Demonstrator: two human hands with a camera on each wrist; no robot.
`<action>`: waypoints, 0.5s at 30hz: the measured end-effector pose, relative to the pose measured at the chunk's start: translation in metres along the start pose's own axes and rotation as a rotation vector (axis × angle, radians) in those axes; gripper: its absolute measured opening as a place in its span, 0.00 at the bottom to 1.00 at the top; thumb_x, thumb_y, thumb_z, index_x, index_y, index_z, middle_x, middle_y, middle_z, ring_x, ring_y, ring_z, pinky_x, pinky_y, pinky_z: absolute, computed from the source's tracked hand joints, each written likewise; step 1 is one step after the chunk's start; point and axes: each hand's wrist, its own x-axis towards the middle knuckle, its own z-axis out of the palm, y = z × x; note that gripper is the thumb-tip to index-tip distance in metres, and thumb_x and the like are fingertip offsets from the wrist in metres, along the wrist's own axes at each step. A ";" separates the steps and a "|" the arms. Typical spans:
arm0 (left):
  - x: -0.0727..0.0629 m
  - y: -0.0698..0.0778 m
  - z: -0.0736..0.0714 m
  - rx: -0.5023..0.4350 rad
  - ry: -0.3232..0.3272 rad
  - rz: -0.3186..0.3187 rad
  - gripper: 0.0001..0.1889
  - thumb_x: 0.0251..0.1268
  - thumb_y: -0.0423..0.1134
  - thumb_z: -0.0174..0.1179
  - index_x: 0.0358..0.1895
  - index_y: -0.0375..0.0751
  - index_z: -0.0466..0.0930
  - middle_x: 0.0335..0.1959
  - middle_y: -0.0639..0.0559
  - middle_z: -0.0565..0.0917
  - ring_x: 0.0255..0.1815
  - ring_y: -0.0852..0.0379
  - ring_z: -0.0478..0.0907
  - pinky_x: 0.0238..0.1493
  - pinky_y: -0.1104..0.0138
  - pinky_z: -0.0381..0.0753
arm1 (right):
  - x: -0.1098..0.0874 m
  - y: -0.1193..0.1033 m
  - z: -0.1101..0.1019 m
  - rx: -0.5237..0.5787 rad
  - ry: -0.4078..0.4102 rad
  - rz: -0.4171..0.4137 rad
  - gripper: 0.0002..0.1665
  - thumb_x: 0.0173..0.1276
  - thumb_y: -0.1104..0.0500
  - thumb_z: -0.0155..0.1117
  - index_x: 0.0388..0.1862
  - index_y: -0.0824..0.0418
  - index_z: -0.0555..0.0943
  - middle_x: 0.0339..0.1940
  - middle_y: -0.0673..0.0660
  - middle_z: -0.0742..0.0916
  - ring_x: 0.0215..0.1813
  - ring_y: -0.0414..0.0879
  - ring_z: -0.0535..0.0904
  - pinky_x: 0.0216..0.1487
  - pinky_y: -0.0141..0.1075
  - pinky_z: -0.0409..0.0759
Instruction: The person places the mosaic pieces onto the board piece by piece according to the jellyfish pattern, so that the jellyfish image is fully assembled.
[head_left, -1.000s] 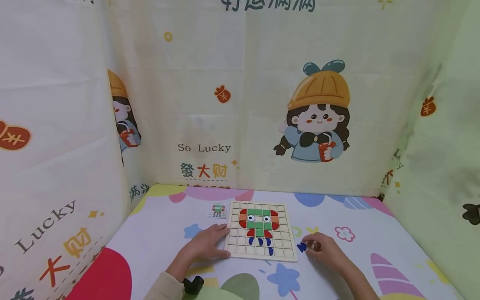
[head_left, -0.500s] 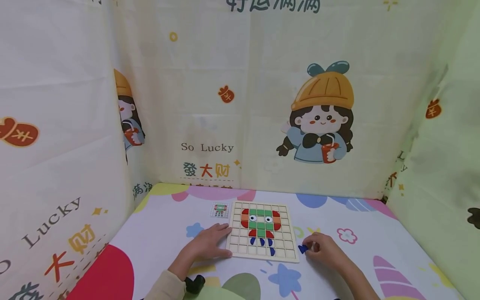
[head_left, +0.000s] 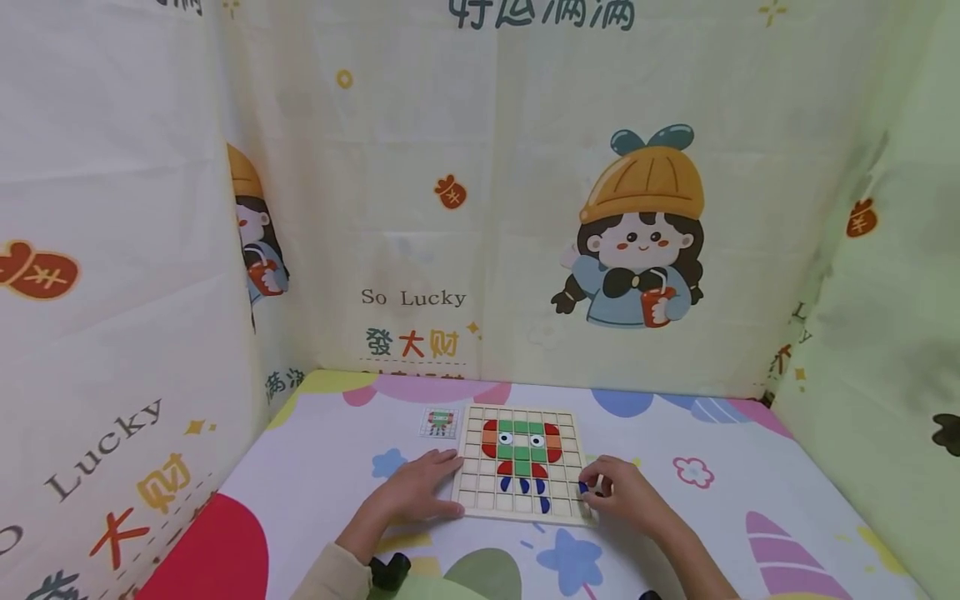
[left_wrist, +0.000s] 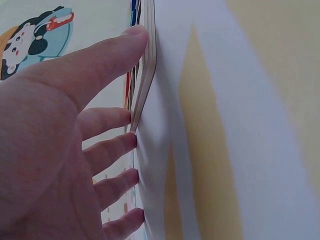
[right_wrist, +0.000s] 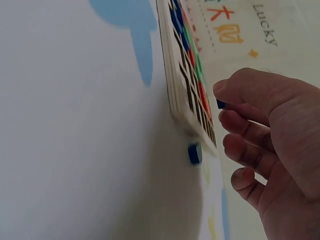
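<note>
A wooden grid board (head_left: 480, 501) lies on the table, with red, orange, green and blue pieces forming a figure with two round eyes. Spread along the board's left edge, my left hand (head_left: 416, 487) touches it with thumb and fingertips. My right hand (head_left: 626, 493) pinches a small dark blue piece (right_wrist: 220, 104) between thumb and index finger, over the board's right edge. Its other fingers are loosely bent. A second blue piece (right_wrist: 195, 154) lies on the table beside the board's near right corner, below the right hand.
A small picture card (head_left: 439, 422) showing a similar figure lies by the board's upper left corner. The table is covered in a colourful printed cloth (head_left: 675, 533). Printed fabric walls (head_left: 517, 250) enclose the table at the back and both sides.
My right hand has picked up a blue piece from the table to the right of the board and moved left to the board's edge. The left hand has stayed in place.
</note>
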 end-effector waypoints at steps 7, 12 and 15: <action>0.003 -0.001 0.000 0.006 0.006 0.013 0.42 0.54 0.62 0.65 0.72 0.52 0.64 0.75 0.51 0.63 0.76 0.41 0.57 0.70 0.40 0.62 | 0.014 -0.021 0.022 -0.027 -0.055 0.034 0.08 0.54 0.58 0.73 0.35 0.53 0.85 0.28 0.44 0.79 0.28 0.36 0.69 0.27 0.26 0.70; 0.001 -0.001 0.000 0.007 0.003 0.005 0.42 0.54 0.62 0.65 0.72 0.51 0.64 0.75 0.51 0.63 0.76 0.41 0.57 0.70 0.41 0.62 | 0.020 -0.036 0.039 0.018 -0.124 0.026 0.08 0.57 0.55 0.72 0.36 0.51 0.85 0.30 0.44 0.79 0.29 0.37 0.71 0.27 0.27 0.72; 0.001 0.000 0.001 0.006 -0.003 -0.001 0.43 0.54 0.61 0.66 0.72 0.51 0.64 0.75 0.51 0.63 0.76 0.41 0.57 0.71 0.41 0.62 | 0.020 -0.042 0.045 0.017 -0.142 0.018 0.08 0.57 0.53 0.73 0.36 0.50 0.85 0.30 0.44 0.79 0.30 0.37 0.71 0.27 0.27 0.72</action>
